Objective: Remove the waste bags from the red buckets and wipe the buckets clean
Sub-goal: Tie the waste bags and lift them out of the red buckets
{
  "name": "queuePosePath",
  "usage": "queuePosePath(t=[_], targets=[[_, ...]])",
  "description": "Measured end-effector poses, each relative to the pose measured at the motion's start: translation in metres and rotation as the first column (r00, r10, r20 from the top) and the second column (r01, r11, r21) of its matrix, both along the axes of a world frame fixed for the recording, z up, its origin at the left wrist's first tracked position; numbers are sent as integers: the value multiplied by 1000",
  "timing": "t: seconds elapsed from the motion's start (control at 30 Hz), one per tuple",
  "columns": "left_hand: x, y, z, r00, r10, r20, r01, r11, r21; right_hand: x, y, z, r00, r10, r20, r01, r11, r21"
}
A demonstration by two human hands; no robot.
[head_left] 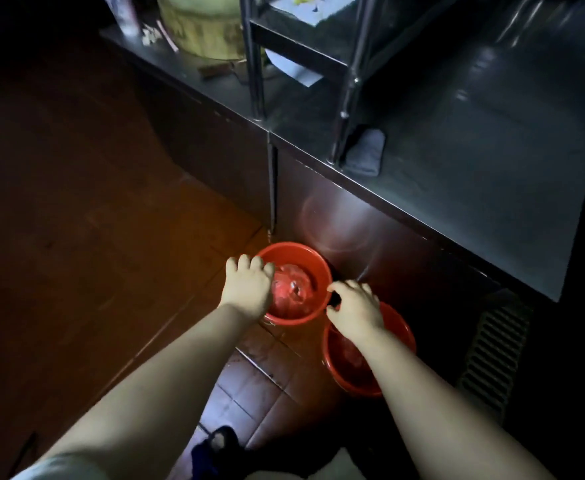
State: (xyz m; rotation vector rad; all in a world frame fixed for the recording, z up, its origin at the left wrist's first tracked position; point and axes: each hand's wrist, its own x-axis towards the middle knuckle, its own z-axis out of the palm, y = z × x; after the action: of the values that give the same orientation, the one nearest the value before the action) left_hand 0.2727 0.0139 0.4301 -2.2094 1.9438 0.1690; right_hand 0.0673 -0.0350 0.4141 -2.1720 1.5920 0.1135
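Left hand (pixel 246 285) curled over red bucket (pixel 313 263) rim, right hand (pixel 355 308) pinching dark piece (pixel 335 299) beside it, bag (pixel 293 289) inside.

Dim, underexposed view, pale pool of light on floor tiles (pixel 236 405), flare ring on cabinet front (pixel 334 221), black corners.

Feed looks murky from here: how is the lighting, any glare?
Head view: dim overall, floor and counter in deep shadow; round glare on the cabinet front above the far bucket; left hand and right hand well lit.
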Motion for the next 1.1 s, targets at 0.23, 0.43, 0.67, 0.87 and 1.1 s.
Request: queuePosePath(t=[0.23, 0.43, 0.67, 0.87, 1.1], targets=[[71, -26, 16, 989, -147, -27, 145, 988, -49, 80, 5, 23, 983, -118, 137, 134, 985, -111], [74, -99, 26, 945, -322, -59, 320, 946, -42, 87, -38, 29, 978, -189, 83, 199, 971, -130], [60, -177, 33, 894, -440, -81, 440, 898, -19, 96, -101, 31, 972, -234, 24, 235, 967, -94], [64, -228, 22, 768, -640, -40, 635, 768, -81, 106, -123, 38, 926, -375, -34, 372, 925, -81], [115, -272, -9, 574, -814, -81, 817, 577, -10, 168, -100, 7, 628, -778, -14, 778, 628, -8]])
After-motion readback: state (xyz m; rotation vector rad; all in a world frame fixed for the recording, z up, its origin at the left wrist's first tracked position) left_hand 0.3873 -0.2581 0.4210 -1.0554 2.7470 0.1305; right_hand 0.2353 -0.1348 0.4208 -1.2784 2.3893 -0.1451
